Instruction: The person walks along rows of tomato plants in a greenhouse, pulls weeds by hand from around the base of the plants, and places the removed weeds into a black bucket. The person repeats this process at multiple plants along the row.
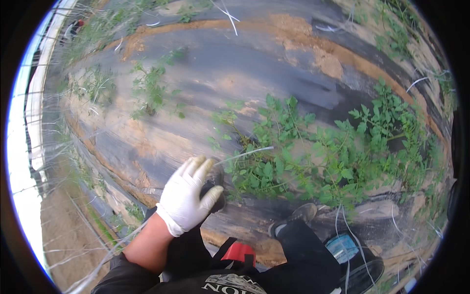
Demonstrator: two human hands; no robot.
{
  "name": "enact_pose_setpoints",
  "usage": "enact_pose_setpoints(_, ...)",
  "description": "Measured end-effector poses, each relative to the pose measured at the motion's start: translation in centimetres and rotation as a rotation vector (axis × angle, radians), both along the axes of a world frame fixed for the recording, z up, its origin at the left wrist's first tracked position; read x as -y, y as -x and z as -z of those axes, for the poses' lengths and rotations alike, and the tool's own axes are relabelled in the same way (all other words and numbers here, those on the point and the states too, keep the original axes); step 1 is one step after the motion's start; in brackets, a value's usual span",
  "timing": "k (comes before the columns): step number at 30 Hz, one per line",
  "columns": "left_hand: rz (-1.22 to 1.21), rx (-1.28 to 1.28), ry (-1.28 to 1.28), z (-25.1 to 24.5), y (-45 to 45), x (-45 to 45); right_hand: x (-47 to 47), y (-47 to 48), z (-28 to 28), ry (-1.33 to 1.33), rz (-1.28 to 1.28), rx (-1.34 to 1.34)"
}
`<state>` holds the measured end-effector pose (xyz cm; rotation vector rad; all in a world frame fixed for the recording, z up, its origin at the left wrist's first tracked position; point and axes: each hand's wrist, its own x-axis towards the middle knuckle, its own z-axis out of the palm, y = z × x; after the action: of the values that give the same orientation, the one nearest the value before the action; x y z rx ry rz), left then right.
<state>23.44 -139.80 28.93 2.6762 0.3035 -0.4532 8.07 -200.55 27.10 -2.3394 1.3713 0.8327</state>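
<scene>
My left hand [189, 194], in a white glove stained at the fingertips, is held over the ground with fingers extended and thumb apart. A thin white string [244, 153] runs from beside its fingertips toward the leaves of a tomato plant [279, 165]; whether the hand touches the string cannot be seen. Dense green plants spread to the right of the hand. My right hand is out of view. Below the plants are my dark-trousered legs and a shoe [306, 213], with a red object [238, 253] near my waist.
Black plastic mulch [220, 47], partly covered with soil, lies in rows. Smaller plants [150, 86] grow at the upper left. White strings [356, 239] hang at lower right before a dark container with a blue label [341, 248]. Another person [73, 29] is far off at the upper left.
</scene>
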Motion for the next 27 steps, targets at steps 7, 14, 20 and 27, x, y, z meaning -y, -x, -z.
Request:
enact_pose_setpoints(7, -0.039, 0.257, -0.046, -3.7, 2.1, -0.2, 4.5, 2.8, 3.6, -0.09, -0.047, 0.229)
enact_pose_setpoints(14, -0.053, 0.221, 0.108, -3.7, 3.0, -3.1, 7.6, 4.9, 1.9, -0.063, -0.107, 0.299)
enact_pose_setpoints(20, -0.388, 0.075, 0.025, 1.2, 8.5, -10.8, 5.8, 8.8, 1.3, 0.112, -0.354, 0.114)
enact_pose_setpoints(27, -0.538, -0.608, -0.402, 4.5, 31.0, -22.6, 3.0, 6.1, -2.6, -0.103, -0.419, 0.232)
